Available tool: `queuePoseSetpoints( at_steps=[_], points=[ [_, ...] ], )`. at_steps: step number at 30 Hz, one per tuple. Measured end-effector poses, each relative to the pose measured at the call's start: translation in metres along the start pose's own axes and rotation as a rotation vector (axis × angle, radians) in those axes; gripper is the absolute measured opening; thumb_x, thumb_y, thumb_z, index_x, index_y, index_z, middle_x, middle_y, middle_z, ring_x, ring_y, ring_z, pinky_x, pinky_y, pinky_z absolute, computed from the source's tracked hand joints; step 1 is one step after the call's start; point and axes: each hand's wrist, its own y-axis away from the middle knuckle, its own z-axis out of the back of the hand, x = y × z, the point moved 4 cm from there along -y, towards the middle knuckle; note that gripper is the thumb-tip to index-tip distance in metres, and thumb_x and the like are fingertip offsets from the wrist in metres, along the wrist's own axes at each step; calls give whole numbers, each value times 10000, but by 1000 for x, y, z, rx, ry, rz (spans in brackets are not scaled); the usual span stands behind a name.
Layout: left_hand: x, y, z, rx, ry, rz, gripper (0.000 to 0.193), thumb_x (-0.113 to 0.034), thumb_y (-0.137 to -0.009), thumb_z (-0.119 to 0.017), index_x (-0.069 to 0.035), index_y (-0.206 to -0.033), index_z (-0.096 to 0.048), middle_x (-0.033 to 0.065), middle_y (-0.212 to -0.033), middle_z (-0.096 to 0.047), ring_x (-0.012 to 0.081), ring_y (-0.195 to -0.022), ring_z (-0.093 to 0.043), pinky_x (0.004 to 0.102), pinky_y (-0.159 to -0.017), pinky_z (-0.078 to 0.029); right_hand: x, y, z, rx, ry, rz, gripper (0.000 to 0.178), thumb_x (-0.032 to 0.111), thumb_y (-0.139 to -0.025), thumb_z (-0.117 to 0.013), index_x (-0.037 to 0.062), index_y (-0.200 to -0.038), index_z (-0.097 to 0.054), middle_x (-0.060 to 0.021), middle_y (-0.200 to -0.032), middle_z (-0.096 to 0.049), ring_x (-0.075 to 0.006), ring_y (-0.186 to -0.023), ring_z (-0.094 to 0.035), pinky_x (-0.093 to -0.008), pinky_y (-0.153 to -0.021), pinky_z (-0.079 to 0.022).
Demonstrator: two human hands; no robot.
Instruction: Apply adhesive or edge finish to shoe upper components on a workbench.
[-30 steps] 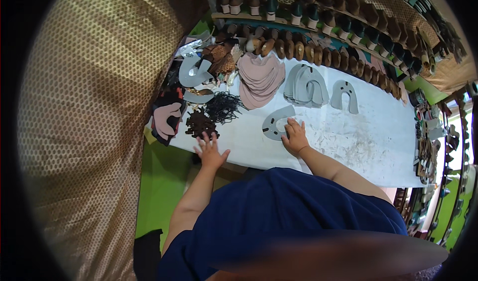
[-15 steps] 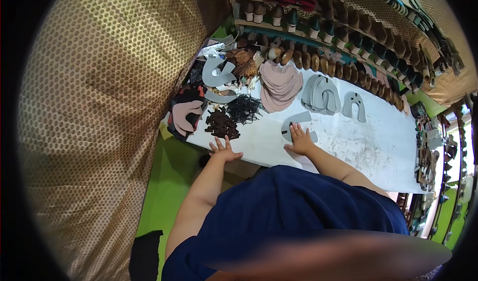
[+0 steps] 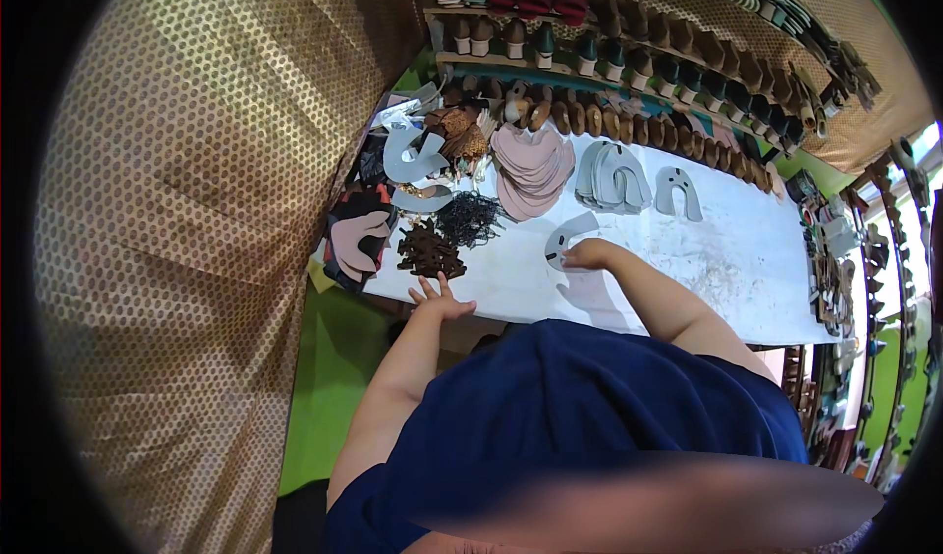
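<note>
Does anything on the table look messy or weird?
Yes, dark smudges mark the white tabletop to the right of the right hand, while the bare patch left of it looks cleaner. The thin black strips also lie tangled beside the brown pile.

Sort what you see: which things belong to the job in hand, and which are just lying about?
Likely in the job:
grey curved piece, in the right hand;
brown pile, near the left hand;
grey stack.

Likely not part:
pink stack;
black cords;
shelved shoes.
</note>
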Motion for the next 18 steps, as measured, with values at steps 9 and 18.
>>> queuePoseSetpoints(
  at_steps=[9,18],
  points=[
    [-10,22,16,27,-72,-95,1366,-873,-715,-528,-79,-1545,210,286,-1590,226,434,-1441,315,633,-1114,177,0,33,-35,131,-101,20,744,440,-887,-609,112,-1516,-385,-125,-1628,-246,-433,-1469,-240,-473,-1176,-276],
    [-6,27,8,-22,40,38,1334,-830,-703,-610,-220,-1561,211,209,-1611,254,471,-1459,249,670,-1147,35,-1,26,-31,250,-122,67,805,411,-903,-613,42,-1543,-291,-172,-1638,-186,-438,-1503,-121,-488,-1212,-183]
  ],
)
